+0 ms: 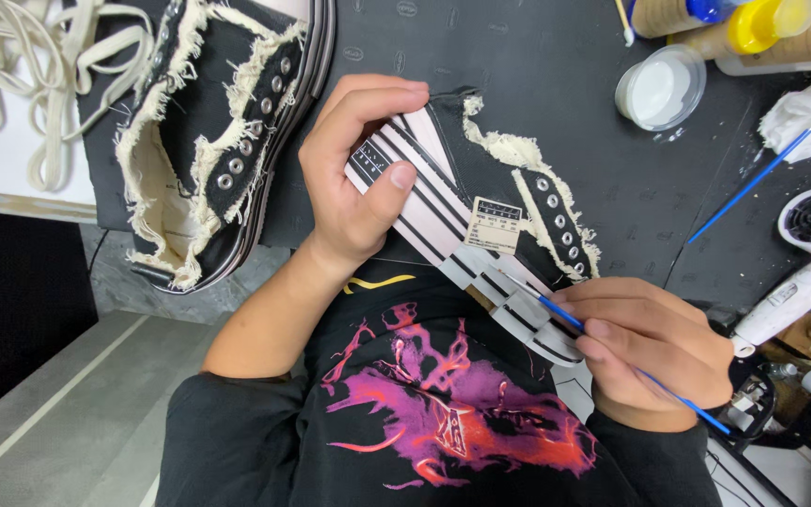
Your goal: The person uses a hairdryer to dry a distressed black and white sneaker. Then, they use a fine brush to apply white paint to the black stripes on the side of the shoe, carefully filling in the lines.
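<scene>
Two hands working: I'm gripping black frayed-canvas platform sneaker [481,202] with left hand [359,178]; right hand [654,361] pinching thin blue-handled brush [556,314], tip touching white striped sole [443,225]; far-end sole blocks looking grey beside white rest.

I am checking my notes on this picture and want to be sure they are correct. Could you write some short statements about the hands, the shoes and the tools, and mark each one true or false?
1. The left hand holds a black shoe with a striped white sole. True.
2. The right hand holds a pair of scissors. False: it holds a thin blue brush, its tip at the sole.
3. A second shoe lies on the table, untouched. True.
4. The small round dish holds red paint. False: its contents look white.
5. A white hair dryer lies at the right edge. True.
</scene>
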